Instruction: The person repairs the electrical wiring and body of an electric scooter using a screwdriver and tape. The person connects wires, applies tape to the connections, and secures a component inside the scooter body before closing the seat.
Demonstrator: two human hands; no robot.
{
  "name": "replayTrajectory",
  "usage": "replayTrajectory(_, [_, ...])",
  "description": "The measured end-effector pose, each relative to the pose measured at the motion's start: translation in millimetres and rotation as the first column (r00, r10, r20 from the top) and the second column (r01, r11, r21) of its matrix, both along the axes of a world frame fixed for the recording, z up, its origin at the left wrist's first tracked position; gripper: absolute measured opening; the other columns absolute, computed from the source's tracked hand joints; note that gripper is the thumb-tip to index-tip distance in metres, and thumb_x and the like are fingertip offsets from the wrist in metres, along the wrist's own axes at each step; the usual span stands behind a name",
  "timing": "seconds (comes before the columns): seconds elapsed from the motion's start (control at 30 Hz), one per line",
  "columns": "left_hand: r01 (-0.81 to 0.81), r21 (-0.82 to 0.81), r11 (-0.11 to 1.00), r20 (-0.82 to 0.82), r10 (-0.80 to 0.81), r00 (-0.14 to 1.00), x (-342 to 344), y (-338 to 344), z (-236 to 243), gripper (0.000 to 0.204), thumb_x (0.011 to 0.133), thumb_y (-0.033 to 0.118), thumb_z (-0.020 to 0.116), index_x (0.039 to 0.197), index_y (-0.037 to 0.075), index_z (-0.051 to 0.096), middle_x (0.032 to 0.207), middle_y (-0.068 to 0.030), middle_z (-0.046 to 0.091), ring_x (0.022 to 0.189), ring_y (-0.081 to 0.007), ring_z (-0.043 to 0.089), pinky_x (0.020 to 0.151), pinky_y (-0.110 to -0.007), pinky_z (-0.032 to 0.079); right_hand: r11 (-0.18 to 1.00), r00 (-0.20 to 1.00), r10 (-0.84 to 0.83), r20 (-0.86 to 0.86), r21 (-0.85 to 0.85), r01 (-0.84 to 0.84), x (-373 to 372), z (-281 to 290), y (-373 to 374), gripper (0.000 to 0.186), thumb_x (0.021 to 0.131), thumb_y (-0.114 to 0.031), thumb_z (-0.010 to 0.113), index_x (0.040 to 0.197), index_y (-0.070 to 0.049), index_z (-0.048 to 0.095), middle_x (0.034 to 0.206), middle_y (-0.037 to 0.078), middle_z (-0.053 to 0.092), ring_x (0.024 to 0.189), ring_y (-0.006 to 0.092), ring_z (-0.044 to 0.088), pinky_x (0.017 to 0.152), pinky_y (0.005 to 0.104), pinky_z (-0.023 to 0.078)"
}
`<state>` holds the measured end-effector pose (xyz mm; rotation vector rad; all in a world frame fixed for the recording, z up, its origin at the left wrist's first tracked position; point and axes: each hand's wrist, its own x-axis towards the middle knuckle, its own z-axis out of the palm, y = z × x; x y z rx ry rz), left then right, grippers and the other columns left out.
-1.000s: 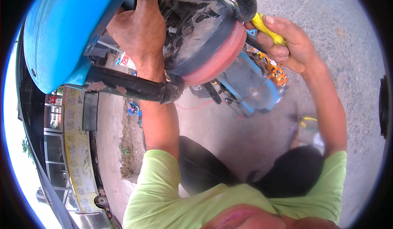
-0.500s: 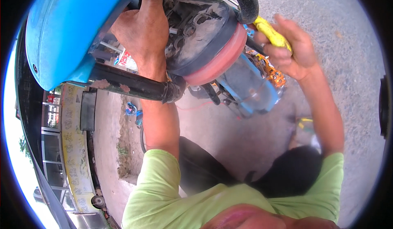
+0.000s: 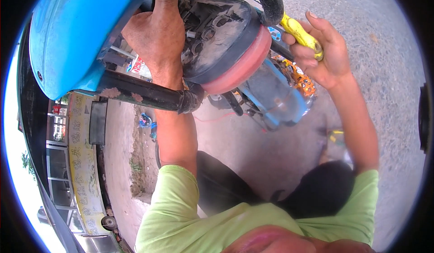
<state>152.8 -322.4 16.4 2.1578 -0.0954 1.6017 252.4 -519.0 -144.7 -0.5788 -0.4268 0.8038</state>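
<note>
My left hand (image 3: 158, 42) reaches up between a blue plastic panel (image 3: 68, 45) and a dusty black housing (image 3: 221, 36) of a vehicle. Its thumb points away from me; the other fingers are hidden. Around the yellow handle of a tool (image 3: 302, 37), shaped like a screwdriver handle, my right hand (image 3: 323, 56) is closed, with one finger raised off it. The tool's far end disappears behind a curved black tube (image 3: 270, 4). A red band (image 3: 244, 67) runs along the near side of the housing, right of my left forearm.
A scuffed black bar (image 3: 140, 89) crosses over my left forearm. Beneath the housing are a blue-edged panel (image 3: 280, 99), an orange patterned wrapper (image 3: 296, 79) and a thin red wire (image 3: 221, 119). Concrete ground (image 3: 384, 94) spreads to the right. Beyond a kerb stands a shopfront (image 3: 83, 153).
My right hand has shifted slightly and its fingers have changed position on the yellow handle, which has tilted a little. My left hand stays nearly where it was.
</note>
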Motion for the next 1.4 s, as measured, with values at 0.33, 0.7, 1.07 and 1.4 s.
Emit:
replayTrajectory(0.33, [-0.072,-0.011,0.997,0.000,0.072,0.997,-7,-18,0,0.063,0.089,0.040,0.082,0.129,-0.006,0.065,0.120,-0.0196,0.067,0.110,-0.0289,0.062,0.102,-0.040,0.048,0.758,0.639,-0.405,0.654,-0.151,0.634,-16,4,11,0.036,0.100,-0.034,0.067,0.115,-0.001,0.067,0.089,0.007,0.069,0.070,0.0128,0.062,0.061,0.0299,0.052])
replayTrajectory(0.7, [-0.138,-0.020,0.990,-0.068,0.136,0.988,-8,-15,3,0.061,0.089,0.040,0.083,0.127,-0.005,0.067,0.122,-0.0213,0.068,0.111,-0.0297,0.065,0.100,-0.040,0.051,0.879,0.882,0.470,-0.005,0.094,-0.468,18,-3,-5,0.052,0.104,-0.046,0.056,0.115,0.005,0.062,0.081,0.004,0.061,0.052,0.0026,0.043,0.047,0.0182,0.038])
replayTrajectory(1.07, [-0.074,-0.025,0.997,-0.012,0.074,0.997,-8,-29,1,0.060,0.089,0.038,0.083,0.126,-0.005,0.067,0.122,-0.0204,0.069,0.111,-0.0297,0.065,0.102,-0.040,0.049,0.643,0.494,-0.545,0.677,-0.040,0.764,-8,-3,15,0.038,0.096,-0.036,0.071,0.112,-0.001,0.070,0.095,0.006,0.071,0.080,0.0169,0.067,0.069,0.0313,0.056])
replayTrajectory(1.4, [-0.155,0.026,0.988,-0.002,0.155,0.988,-10,-13,2,0.074,0.084,0.044,0.086,0.133,-0.007,0.061,0.127,-0.0244,0.064,0.118,-0.0333,0.061,0.106,-0.042,0.047,0.966,0.917,-0.043,0.396,-0.219,0.140,4,-3,4,0.048,0.100,-0.044,0.064,0.110,0.002,0.068,0.082,0.003,0.065,0.063,0.0092,0.057,0.052,0.0242,0.046])
